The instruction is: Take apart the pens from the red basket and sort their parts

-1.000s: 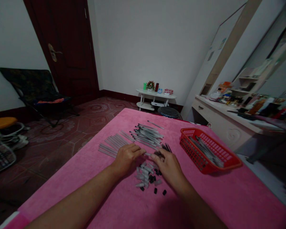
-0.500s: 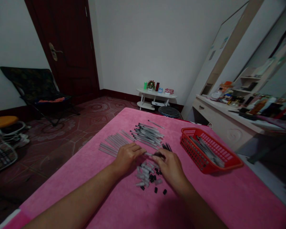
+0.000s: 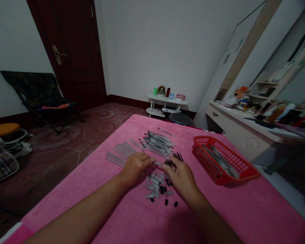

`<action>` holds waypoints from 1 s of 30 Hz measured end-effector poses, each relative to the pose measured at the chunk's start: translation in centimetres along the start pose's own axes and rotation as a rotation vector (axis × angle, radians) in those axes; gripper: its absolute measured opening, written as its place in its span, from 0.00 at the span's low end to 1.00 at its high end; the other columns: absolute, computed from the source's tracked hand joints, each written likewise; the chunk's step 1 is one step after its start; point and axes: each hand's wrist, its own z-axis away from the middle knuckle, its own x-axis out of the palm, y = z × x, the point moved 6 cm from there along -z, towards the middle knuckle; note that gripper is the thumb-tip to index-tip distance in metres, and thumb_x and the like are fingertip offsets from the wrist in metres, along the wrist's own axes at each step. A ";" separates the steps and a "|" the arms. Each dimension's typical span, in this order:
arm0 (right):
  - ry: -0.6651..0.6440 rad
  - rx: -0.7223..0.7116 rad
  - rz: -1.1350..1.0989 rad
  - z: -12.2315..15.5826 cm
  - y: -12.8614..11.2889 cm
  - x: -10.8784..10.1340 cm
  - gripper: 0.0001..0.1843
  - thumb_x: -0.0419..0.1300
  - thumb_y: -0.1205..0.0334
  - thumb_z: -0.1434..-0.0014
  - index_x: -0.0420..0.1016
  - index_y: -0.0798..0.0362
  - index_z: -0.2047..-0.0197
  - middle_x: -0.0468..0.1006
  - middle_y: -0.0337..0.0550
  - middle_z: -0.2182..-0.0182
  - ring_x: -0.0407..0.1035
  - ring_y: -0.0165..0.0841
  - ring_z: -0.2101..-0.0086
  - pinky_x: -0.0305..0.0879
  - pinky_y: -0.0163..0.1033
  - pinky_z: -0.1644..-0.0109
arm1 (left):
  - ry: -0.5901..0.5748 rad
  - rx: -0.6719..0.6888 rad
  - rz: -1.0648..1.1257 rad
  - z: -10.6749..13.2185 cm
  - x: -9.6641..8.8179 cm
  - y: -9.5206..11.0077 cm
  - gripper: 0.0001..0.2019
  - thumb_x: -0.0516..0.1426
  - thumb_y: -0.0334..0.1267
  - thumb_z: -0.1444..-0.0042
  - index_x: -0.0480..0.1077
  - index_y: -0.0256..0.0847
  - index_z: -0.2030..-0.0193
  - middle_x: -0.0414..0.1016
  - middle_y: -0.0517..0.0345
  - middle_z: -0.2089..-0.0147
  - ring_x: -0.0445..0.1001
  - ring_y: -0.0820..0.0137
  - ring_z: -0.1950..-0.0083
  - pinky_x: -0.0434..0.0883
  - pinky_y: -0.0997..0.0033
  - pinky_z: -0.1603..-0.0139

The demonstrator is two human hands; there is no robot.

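Note:
Both my hands rest on a pink cloth-covered table [image 3: 112,206]. My left hand [image 3: 136,166] has its fingers curled around one end of a thin grey pen barrel [image 3: 158,163]. My right hand [image 3: 181,177] pinches the other end, with a small dark part at its fingertips. Under and between the hands lies a heap of small grey tips and black caps [image 3: 157,189]. Just beyond are a row of clear grey barrels [image 3: 120,151], a pile of assembled pens [image 3: 157,143] and a few black refills [image 3: 178,156].
A red plastic basket [image 3: 244,169] holding several pens stands at the right of the table. A white dressing table [image 3: 234,127] with bottles is further right. A folding chair [image 3: 40,98], a dark door [image 3: 71,51] and a low white shelf [image 3: 166,103] stand on the tiled floor.
Hardly anything differs. My right hand has shifted slightly along the barrel toward the left hand; the view has drifted a little.

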 end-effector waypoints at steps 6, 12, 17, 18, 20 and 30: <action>0.013 -0.011 -0.040 -0.1 0.1 0.1 0.10 0.62 0.57 0.48 0.74 0.50 0.62 0.78 0.39 0.69 0.69 0.33 0.71 0.57 0.34 0.69 | 0.002 0.010 0.000 -0.2 -0.3 0.2 0.07 0.56 0.38 0.41 0.72 0.42 0.58 0.75 0.57 0.68 0.68 0.69 0.68 0.61 0.69 0.68; -0.040 -0.060 -0.060 0.0 0.2 0.6 0.12 0.55 0.57 0.40 0.74 0.51 0.71 0.76 0.39 0.76 0.69 0.32 0.73 0.57 0.34 0.69 | 0.000 0.018 0.003 0.0 -0.2 0.1 0.07 0.56 0.39 0.41 0.72 0.42 0.57 0.74 0.57 0.69 0.67 0.69 0.68 0.61 0.69 0.68; -0.014 -0.012 -0.041 0.0 0.5 0.6 0.10 0.59 0.53 0.43 0.75 0.50 0.68 0.76 0.38 0.75 0.68 0.32 0.74 0.55 0.33 0.71 | 0.007 0.007 0.013 0.1 -0.1 0.0 0.07 0.57 0.38 0.41 0.71 0.42 0.57 0.74 0.58 0.69 0.67 0.69 0.68 0.60 0.69 0.68; -0.017 -0.016 -0.029 0.0 0.5 0.6 0.12 0.57 0.53 0.42 0.74 0.51 0.71 0.75 0.38 0.77 0.67 0.31 0.74 0.54 0.34 0.71 | 0.003 0.013 0.013 0.1 -0.1 0.0 0.07 0.57 0.38 0.41 0.71 0.42 0.57 0.74 0.58 0.69 0.67 0.69 0.68 0.60 0.69 0.68; -0.014 -0.044 -0.015 0.0 0.2 0.3 0.15 0.55 0.55 0.40 0.72 0.51 0.75 0.72 0.37 0.80 0.66 0.31 0.76 0.53 0.34 0.71 | -0.007 0.024 0.015 0.0 -0.1 0.2 0.07 0.56 0.39 0.41 0.71 0.42 0.58 0.74 0.58 0.69 0.67 0.69 0.68 0.60 0.69 0.68; 0.014 -0.197 -0.117 -0.2 -1.1 -1.4 0.11 0.56 0.65 0.42 0.77 0.53 0.73 0.77 0.41 0.74 0.69 0.33 0.70 0.60 0.35 0.65 | -0.052 0.035 0.024 -0.3 -0.4 0.8 0.08 0.56 0.39 0.41 0.70 0.40 0.56 0.74 0.56 0.69 0.70 0.69 0.67 0.61 0.70 0.69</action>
